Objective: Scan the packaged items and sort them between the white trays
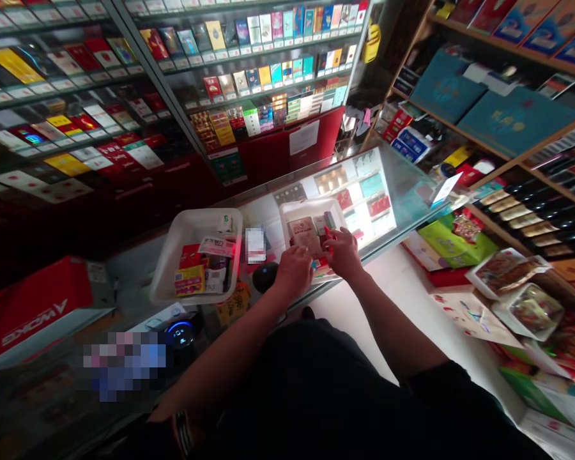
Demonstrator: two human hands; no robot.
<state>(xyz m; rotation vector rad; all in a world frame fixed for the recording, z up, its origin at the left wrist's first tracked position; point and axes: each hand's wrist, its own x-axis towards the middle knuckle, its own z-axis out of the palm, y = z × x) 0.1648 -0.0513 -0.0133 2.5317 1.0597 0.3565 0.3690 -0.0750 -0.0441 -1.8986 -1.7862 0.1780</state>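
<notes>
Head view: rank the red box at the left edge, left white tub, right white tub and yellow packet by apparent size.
1. Red box, though cut off
2. Left white tub
3. Right white tub, partly covered
4. Yellow packet

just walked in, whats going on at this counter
Someone has both hands in a white plastic tub on the glass counter. The left hand is beside a pinkish packet; the right hand is at the tub's right side. What either grips is unclear. To the left stands a second tub, with a yellow box among its contents.
</notes>
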